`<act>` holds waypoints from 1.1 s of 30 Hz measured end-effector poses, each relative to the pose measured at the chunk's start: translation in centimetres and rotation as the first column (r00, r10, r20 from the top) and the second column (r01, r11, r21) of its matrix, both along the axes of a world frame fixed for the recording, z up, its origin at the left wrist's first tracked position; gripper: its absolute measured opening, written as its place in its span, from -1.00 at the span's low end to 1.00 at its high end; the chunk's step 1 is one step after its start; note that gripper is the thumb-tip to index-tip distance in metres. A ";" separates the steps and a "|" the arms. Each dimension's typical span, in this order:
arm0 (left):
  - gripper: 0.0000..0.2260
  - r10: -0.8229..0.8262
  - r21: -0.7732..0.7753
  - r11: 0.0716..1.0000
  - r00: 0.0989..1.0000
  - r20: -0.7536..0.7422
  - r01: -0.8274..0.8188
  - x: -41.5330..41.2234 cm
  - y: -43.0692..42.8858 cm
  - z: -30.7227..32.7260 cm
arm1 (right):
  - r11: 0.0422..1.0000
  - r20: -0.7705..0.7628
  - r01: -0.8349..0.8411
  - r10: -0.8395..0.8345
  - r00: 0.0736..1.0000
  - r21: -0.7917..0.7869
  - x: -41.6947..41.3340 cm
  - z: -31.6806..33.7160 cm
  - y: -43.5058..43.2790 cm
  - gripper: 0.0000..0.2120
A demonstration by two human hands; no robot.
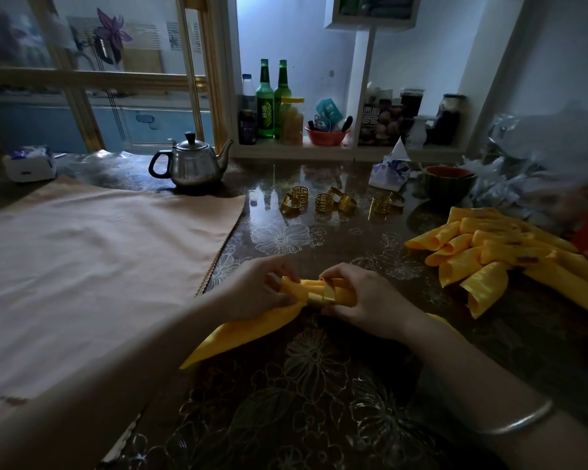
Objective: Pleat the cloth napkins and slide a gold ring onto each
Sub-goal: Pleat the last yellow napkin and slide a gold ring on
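Dimly lit | floral table (319, 385) | left hand (252, 290) grips napkin (252, 330) | right hand (367, 300) grips gold ring (321, 296) on it

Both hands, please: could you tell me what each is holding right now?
Left hand: closed, pinching the pleated yellow napkin.
Right hand: closed, holding the gold ring on that napkin.
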State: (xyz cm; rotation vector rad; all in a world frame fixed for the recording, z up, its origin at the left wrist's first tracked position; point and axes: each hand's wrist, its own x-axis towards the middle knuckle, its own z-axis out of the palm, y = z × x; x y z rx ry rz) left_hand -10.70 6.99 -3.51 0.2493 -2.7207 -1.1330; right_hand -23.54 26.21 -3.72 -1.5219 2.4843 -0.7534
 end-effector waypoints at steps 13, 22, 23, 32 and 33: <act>-0.65 0.043 0.095 0.994 0.998 0.040 -0.046 -2.7 4.2 0.7 | 0.992 -0.066 0.128 -0.128 0.990 -0.013 -1.1 -0.3 4.4 -0.46; -0.59 0.088 -0.018 0.996 0.987 0.137 -0.086 -7.4 10.9 2.8 | 0.956 -0.111 0.272 -0.283 0.953 -0.105 -3.0 1.1 12.3 -0.48; -0.57 0.089 -0.019 0.996 0.986 0.143 -0.087 -8.1 12.1 3.1 | 0.948 -0.112 0.297 -0.309 0.944 -0.115 -3.3 1.4 13.4 -0.48; -0.42 0.025 0.150 0.987 0.977 0.211 -0.058 -14.9 20.8 3.3 | 0.871 -0.044 0.450 -0.466 0.884 -0.198 -8.3 2.3 21.7 -0.50; -0.43 0.011 0.146 0.988 0.978 0.207 -0.042 -15.8 21.7 3.4 | 0.873 -0.067 0.457 -0.473 0.879 -0.171 -9.3 2.3 22.3 -0.49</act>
